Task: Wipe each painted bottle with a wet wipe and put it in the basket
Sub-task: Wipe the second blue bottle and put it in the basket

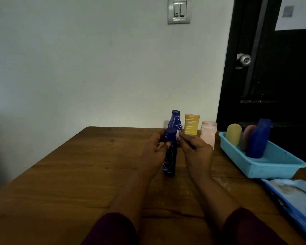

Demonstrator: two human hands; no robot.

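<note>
Both forearms reach forward from dark maroon sleeves (pixel 113 228) over the brown wooden desk (pixel 60 174) and meet near its middle. The left hand (pixel 155 149) comes in from the left with its palm turned inward. Its fingers curl round the upper part of a tall dark blue plastic bottle streaked with white paint (pixel 170 157), and its thumb lies across the near side just under the cap. The bottle stands upright between the two hands; whether its base rests on the desk or hangs just above it cannot be told.

The right hand (pixel 196 151) faces the left one, wrist slightly raised. Its fingertips pinch a small white wet wipe (pixel 177 134) against the right side of the bottle's cap.

Just behind the hands, by the wall, stand three things in a row:
- a second dark blue bottle with white streaks (pixel 175 121)
- a yellow tube-shaped container (pixel 191 123)
- a pale pink bottle (pixel 208 133)

To the right sits a light blue plastic basket (pixel 272 165). In it stand a yellowish bottle (pixel 233 134), a dull pink bottle (pixel 247 137) and a plain blue bottle (pixel 258 138), leaning close together. Nearer, at the desk's right edge, lies a blue pack of wipes (pixel 293 195).
</note>
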